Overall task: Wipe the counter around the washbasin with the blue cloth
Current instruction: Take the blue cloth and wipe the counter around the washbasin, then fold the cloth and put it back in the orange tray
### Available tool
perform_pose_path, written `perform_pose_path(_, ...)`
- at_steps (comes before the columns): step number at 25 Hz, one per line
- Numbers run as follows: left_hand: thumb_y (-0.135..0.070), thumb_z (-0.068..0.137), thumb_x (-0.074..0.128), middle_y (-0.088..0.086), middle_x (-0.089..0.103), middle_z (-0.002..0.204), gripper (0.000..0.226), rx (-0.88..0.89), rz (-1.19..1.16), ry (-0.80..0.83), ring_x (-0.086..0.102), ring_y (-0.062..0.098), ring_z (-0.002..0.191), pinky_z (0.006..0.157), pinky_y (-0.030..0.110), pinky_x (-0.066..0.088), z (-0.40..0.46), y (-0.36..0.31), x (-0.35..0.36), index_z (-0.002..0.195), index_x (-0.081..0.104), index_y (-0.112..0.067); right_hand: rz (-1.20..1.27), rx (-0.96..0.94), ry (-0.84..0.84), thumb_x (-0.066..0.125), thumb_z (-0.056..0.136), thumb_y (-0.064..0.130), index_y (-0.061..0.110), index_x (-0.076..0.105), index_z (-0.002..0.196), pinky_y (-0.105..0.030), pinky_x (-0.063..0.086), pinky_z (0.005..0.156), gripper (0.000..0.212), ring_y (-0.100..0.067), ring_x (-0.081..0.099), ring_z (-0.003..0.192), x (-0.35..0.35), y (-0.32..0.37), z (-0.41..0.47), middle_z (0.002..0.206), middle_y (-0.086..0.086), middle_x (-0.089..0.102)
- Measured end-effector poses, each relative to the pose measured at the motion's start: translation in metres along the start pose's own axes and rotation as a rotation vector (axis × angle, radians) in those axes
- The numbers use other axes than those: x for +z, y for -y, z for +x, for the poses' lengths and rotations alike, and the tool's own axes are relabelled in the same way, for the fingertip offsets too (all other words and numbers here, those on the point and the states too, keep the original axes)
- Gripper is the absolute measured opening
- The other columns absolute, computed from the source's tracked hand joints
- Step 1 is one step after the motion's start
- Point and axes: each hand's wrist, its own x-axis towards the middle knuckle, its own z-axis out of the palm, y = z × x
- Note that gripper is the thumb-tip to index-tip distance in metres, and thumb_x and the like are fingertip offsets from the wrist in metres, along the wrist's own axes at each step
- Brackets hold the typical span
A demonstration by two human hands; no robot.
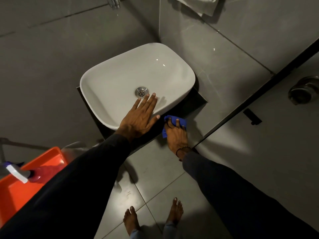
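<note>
Here the right hand [176, 135] clutches the blue cloth [179, 122] just right of the washbasin [120, 75]; left hand [139, 118] rests flat, fingers spread, on its rim.

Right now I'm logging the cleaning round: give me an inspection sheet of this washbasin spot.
Surface: dark counter shows only as a narrow strip around the basin.
Job's things: blue cloth pressed on the counter's front right corner; white washbasin empty, drain uncovered.
Clutter: spray bottle lying in an orange tray at the left.
Hands: left hand flat on the basin's front rim; right hand with fingers on the cloth.
Cables: nothing seen.
Surroundings: grey tiled walls, tap above, bare feet on the floor.
</note>
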Motion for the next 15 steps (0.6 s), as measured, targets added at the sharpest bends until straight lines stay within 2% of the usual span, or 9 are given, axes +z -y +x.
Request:
perform_pose_path(5, -0.056, 0.101, 0.01, 0.006, 0.003, 0.171, 0.075, -0.052, 0.04, 0.011, 0.0, 0.022, 0.159, 0.129, 0.046, 0.008, -0.045, 0.035, -0.004, 0.161, 0.003, -0.011, -0.034, -0.044, 0.058, 0.061, 0.09, 0.011, 0.018, 0.013, 0.159, -0.061, 0.023, 0.12, 0.084, -0.042, 0.01, 0.153, 0.007, 0.043, -0.017, 0.168, -0.003, 0.009)
perform_pose_path(8, -0.059, 0.101, 0.008, 0.005, 0.0, 0.171, 0.076, -0.081, 0.07, 0.029, -0.001, 0.023, 0.159, 0.129, 0.047, 0.007, -0.075, 0.06, -0.006, 0.161, 0.001, -0.013, -0.056, -0.081, 0.078, 0.057, 0.093, 0.013, 0.018, 0.011, 0.16, -0.059, 0.023, 0.12, 0.082, -0.042, 0.011, 0.153, 0.011, 0.068, -0.031, 0.167, -0.004, 0.012)
perform_pose_path(11, -0.058, 0.101, 0.011, 0.006, 0.0, 0.171, 0.076, -0.091, 0.076, 0.049, -0.001, 0.025, 0.159, 0.129, 0.048, 0.008, -0.101, 0.072, -0.009, 0.161, 0.002, -0.012, 0.055, -0.117, 0.09, 0.055, 0.094, 0.014, 0.024, 0.027, 0.156, -0.052, 0.036, 0.116, 0.069, -0.039, 0.029, 0.148, 0.006, 0.087, -0.042, 0.161, -0.008, 0.032)
perform_pose_path(13, -0.056, 0.101, 0.018, 0.008, 0.002, 0.171, 0.076, -0.091, 0.049, 0.031, 0.001, 0.027, 0.158, 0.129, 0.049, 0.01, -0.121, 0.072, -0.01, 0.161, 0.005, -0.011, 0.258, -0.083, 0.104, 0.056, 0.093, 0.014, 0.026, 0.045, 0.148, -0.042, 0.042, 0.111, 0.057, -0.036, 0.048, 0.137, -0.009, 0.092, -0.044, 0.15, -0.01, 0.05)
perform_pose_path(15, -0.048, 0.102, 0.031, 0.01, 0.008, 0.17, 0.074, -0.15, -0.08, -0.041, 0.007, 0.028, 0.158, 0.128, 0.048, 0.013, -0.147, 0.069, -0.011, 0.161, 0.01, -0.008, 0.535, 0.006, 0.104, 0.055, 0.09, 0.004, 0.016, 0.06, 0.134, -0.033, 0.044, 0.107, 0.046, -0.032, 0.058, 0.128, -0.027, 0.097, -0.046, 0.137, -0.012, 0.062)
